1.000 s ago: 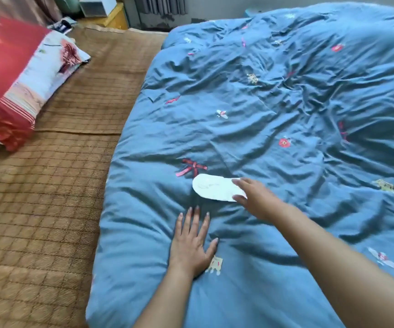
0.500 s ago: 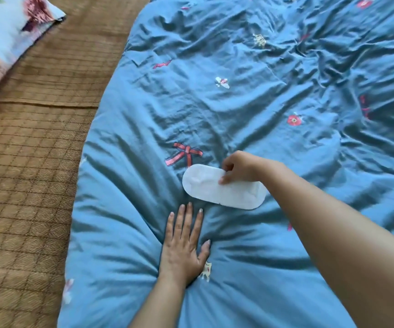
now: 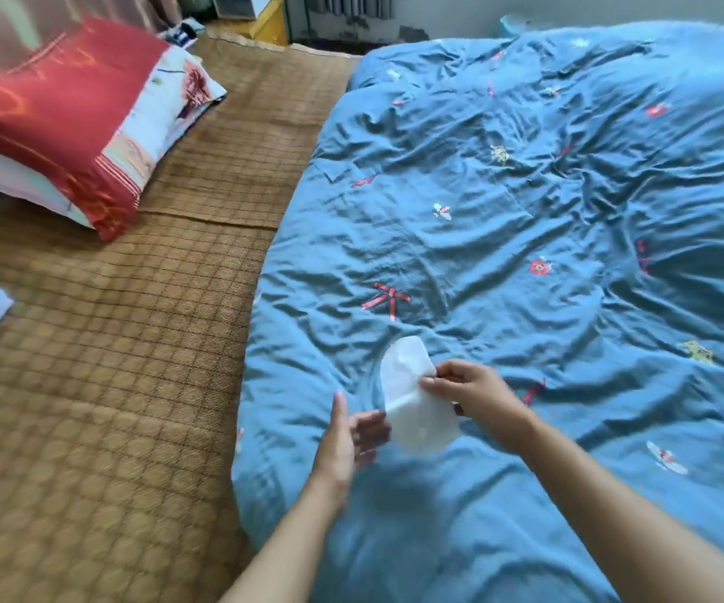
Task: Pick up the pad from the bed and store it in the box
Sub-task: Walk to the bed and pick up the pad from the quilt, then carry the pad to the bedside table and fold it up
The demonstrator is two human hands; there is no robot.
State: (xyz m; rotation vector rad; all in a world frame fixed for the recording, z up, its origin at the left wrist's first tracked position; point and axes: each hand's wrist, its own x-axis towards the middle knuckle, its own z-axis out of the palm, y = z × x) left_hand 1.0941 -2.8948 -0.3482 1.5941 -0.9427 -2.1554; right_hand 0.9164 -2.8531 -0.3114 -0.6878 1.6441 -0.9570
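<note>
Pad (image 3: 417, 406) lifted off quilt (image 3: 525, 211); left hand (image 3: 347, 441) raised beside it.

Right hand (image 3: 473, 387) pinches the white pad (image 3: 412, 402) above the blue quilt (image 3: 525, 211), left hand (image 3: 347, 441) open just beside it

The left hand (image 3: 343, 441) is motion-blurred, and the pillows (image 3: 60, 119) are cut off at the left edge.

open quilt (image 3: 547, 254) right, pillow (image 3: 60, 119) far left
</note>
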